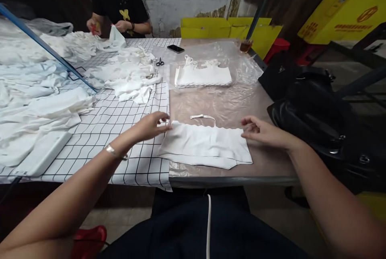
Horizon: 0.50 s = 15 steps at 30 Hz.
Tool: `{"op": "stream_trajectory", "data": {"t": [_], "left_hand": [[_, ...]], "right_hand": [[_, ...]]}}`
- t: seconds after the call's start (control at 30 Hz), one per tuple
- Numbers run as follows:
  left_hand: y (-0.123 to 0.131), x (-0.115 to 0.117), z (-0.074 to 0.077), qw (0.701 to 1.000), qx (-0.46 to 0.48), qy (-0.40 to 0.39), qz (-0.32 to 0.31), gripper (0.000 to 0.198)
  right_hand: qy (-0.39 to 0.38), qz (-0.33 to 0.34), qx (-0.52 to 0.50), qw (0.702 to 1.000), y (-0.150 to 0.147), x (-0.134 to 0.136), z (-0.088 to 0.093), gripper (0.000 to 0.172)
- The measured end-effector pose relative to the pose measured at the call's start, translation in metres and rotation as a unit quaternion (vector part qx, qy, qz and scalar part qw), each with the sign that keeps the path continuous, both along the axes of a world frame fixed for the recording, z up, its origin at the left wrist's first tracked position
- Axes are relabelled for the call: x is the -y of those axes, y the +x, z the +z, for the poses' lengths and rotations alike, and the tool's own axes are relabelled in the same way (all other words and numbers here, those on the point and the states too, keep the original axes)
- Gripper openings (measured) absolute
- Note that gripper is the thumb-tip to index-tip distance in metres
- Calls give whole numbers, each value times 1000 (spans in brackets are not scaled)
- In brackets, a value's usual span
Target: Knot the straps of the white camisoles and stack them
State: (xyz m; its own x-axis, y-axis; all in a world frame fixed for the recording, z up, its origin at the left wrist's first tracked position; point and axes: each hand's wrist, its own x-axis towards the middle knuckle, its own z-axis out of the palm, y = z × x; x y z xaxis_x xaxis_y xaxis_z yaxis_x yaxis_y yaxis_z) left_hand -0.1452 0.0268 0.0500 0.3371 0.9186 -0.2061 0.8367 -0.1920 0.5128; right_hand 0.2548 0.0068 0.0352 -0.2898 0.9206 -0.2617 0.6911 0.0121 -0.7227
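Note:
A white garment [205,146] lies flat on the table in front of me, its thin strap [203,117] looping out past the far edge. My left hand [150,125] rests at the garment's upper left corner, fingertips pinched on the cloth edge. At the upper right corner is my right hand [261,131], fingers curled and touching the fabric. A bracelet sits on my left wrist.
A neat stack of folded white garments [203,76] lies further back on clear plastic sheet [229,102]. Loose white garments [129,76] cover the checked tablecloth [120,130] at left. Scissors [159,62], a phone [175,48], a cup [246,45]. Black bags [316,106] at right. Another person [120,9] works opposite.

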Motion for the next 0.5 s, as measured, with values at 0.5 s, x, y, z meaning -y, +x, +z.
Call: {"op": "stream_trajectory", "data": {"t": [0.5], "left_hand": [[9,-71,37,992,121,-11,13,23]], "right_hand": [[74,-70,-78,992,5,-49,47,43]]}}
